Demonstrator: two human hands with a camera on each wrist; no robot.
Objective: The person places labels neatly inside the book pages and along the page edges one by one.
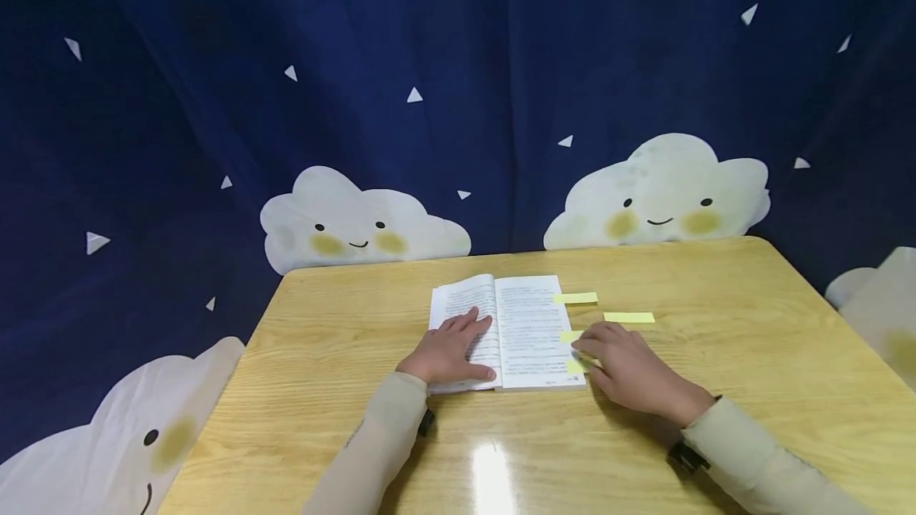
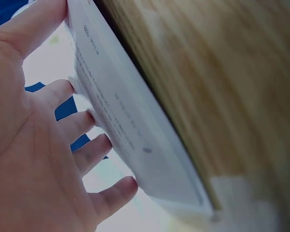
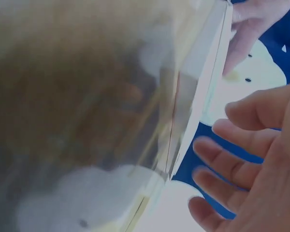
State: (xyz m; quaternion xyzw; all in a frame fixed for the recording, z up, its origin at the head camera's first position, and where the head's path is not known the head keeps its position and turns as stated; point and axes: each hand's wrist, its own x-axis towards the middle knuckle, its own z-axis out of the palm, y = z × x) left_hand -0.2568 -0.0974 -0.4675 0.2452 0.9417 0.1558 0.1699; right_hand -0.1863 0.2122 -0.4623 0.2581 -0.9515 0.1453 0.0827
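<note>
An open book (image 1: 529, 324) lies on the wooden table with printed text on both pages. My left hand (image 1: 447, 350) rests with spread fingers across its left page; in the left wrist view the fingertips of that hand (image 2: 53, 140) touch the page (image 2: 130, 116). At the right page's outer edge, my right hand (image 1: 633, 372) has its fingers bent by the lower yellow strips (image 1: 576, 366). In the right wrist view the right hand (image 3: 261, 164) shows loosely bent, parted fingers beside the book's edge (image 3: 203, 92). Another yellow strip (image 1: 580, 298) sticks out from the upper right page.
A separate yellow strip (image 1: 629, 317) lies on the table (image 1: 343, 340) to the right of the book, above my right hand. Behind the table hangs a dark blue curtain (image 1: 358, 38) with white clouds and small triangles.
</note>
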